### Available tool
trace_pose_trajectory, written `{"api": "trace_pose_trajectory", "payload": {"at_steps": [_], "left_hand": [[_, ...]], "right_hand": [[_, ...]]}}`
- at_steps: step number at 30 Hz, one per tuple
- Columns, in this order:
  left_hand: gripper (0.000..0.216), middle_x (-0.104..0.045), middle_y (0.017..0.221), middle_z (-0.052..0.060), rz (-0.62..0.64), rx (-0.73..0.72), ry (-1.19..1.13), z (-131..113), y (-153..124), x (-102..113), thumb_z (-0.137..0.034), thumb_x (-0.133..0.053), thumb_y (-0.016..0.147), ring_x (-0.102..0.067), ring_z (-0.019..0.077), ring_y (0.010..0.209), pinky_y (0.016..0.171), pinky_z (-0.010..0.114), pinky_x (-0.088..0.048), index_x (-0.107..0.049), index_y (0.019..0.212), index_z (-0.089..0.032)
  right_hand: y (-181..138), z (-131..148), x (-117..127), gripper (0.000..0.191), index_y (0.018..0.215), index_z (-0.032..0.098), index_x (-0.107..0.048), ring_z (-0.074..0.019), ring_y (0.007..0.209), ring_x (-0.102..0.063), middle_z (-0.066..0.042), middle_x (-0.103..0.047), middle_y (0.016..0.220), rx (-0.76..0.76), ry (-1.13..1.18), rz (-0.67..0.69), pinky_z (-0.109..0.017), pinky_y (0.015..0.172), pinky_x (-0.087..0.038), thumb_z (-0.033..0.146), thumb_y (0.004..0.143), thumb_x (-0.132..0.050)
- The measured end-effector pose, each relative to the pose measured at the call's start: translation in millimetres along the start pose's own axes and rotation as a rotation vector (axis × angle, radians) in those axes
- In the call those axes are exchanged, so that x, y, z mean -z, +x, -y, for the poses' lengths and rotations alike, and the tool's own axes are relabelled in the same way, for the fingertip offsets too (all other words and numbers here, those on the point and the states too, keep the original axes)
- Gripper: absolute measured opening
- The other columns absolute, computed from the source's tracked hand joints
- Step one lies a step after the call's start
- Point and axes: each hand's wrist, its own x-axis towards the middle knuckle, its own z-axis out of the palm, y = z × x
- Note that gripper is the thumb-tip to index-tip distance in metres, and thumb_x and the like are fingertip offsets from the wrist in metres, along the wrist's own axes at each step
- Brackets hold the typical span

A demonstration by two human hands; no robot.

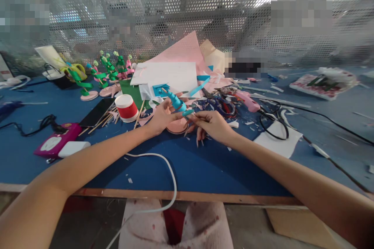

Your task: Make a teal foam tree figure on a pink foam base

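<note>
A blue paper strip [177, 102] coils in a spiral around a thin stick, above a round pink base [177, 126]. My left hand [162, 116] is closed around the coil from the left, with fingers behind it and the thumb in front. At the coil's lower end, my right hand [212, 123] pinches the teal tail of the strip [188, 112] between thumb and forefinger, its other fingers curled below. The two hands nearly meet over the base. Part of the base and stick is hidden by my fingers.
Finished green and pink spiral stands [111, 70] are at the back left. Nearby are a red-and-white tape roll [126, 108], a purple power socket [60, 140] and a phone [97, 112]. Scissors [220, 107], a pink glue gun [248, 101] with its cord and paper scraps lie right.
</note>
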Motion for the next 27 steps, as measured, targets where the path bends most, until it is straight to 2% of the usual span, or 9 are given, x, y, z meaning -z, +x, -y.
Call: {"api": "trace_pose_trajectory", "payload": {"at_steps": [3,8,12,15,19,22,24,27], "left_hand": [[0.056,-0.06,0.111,0.006,0.001,-0.031,0.005,2.6,1.1,2.9,-0.033,-0.082,0.05,-0.058,0.0231,0.105,0.094,0.042,-0.044,-0.06,0.1,-0.02],[0.058,-0.061,0.112,0.007,-0.051,-0.053,0.01,-0.2,2.8,6.1,-0.038,-0.079,0.054,-0.057,0.0246,0.106,0.095,0.043,-0.042,-0.06,0.107,-0.021],[0.064,-0.058,0.12,0.006,-0.08,-0.069,-0.001,-5.3,4.0,4.8,-0.039,-0.08,0.053,-0.049,0.0253,0.119,0.103,0.043,-0.035,-0.058,0.112,-0.025],[0.072,-0.056,0.123,0.006,-0.056,-0.052,0.004,-7.0,3.1,4.1,-0.04,-0.079,0.053,-0.046,0.0261,0.121,0.104,0.044,-0.034,-0.053,0.119,-0.027],[0.089,-0.041,0.136,0.008,-0.04,-0.01,0.021,-4.4,1.7,6.9,-0.041,-0.08,0.052,-0.048,0.028,0.118,0.098,0.046,-0.039,-0.038,0.131,-0.033],[0.099,-0.031,0.141,0.01,-0.114,-0.009,0.023,-0.5,2.8,11.1,-0.044,-0.081,0.048,-0.048,0.0294,0.117,0.093,0.044,-0.043,-0.033,0.133,-0.033],[0.099,-0.032,0.14,0.011,-0.156,-0.025,0.02,1.8,3.9,13.5,-0.047,-0.08,0.047,-0.048,0.029,0.116,0.092,0.042,-0.044,-0.033,0.133,-0.032],[0.087,-0.044,0.131,0.01,-0.125,-0.046,0.04,3.8,4.6,14.9,-0.048,-0.077,0.053,-0.05,0.0265,0.114,0.095,0.041,-0.043,-0.041,0.129,-0.028]], "right_hand": [[0.8,-1.3,0.9,0.043,0.073,0.017,-0.057,-0.011,0.036,-0.056,-0.003,-0.068,0.065,0.008,0.007,-0.01,-0.02,0.032,-0.04,0.06,0.069,-0.057],[1.8,-2.8,1.3,0.042,0.077,0.016,-0.054,-0.0104,0.036,-0.056,-0.005,-0.069,0.067,-0.012,0.01,0.014,-0.019,0.032,-0.041,0.058,0.075,-0.052],[1.3,-2.3,0.2,0.046,0.079,0.014,-0.051,-0.0097,0.032,-0.054,-0.006,-0.068,0.063,-0.045,0.056,0.113,-0.018,0.029,-0.039,0.06,0.073,-0.052],[0.2,-0.6,-0.8,0.046,0.078,0.014,-0.05,-0.0096,0.031,-0.052,-0.006,-0.068,0.061,-0.06,0.084,0.187,-0.018,0.027,-0.037,0.06,0.072,-0.052],[-0.8,0.8,0.1,0.045,0.078,0.016,-0.048,-0.0095,0.03,-0.052,-0.004,-0.067,0.059,-0.05,0.103,0.179,-0.017,0.026,-0.036,0.06,0.075,-0.05],[-0.5,0.1,2.0,0.046,0.082,0.016,-0.048,-0.0094,0.032,-0.053,-0.004,-0.068,0.063,-0.009,0.125,0.139,-0.017,0.027,-0.037,0.062,0.075,-0.049],[-0.1,-0.4,2.4,0.046,0.084,0.017,-0.047,-0.0098,0.033,-0.055,-0.005,-0.07,0.068,0.011,0.142,0.112,-0.018,0.029,-0.039,0.062,0.076,-0.048],[0.2,0.4,0.6,0.045,0.083,0.019,-0.045,-0.0109,0.035,-0.057,-0.006,-0.071,0.073,0.01,0.143,0.098,-0.019,0.032,-0.042,0.063,0.075,-0.048]]}}
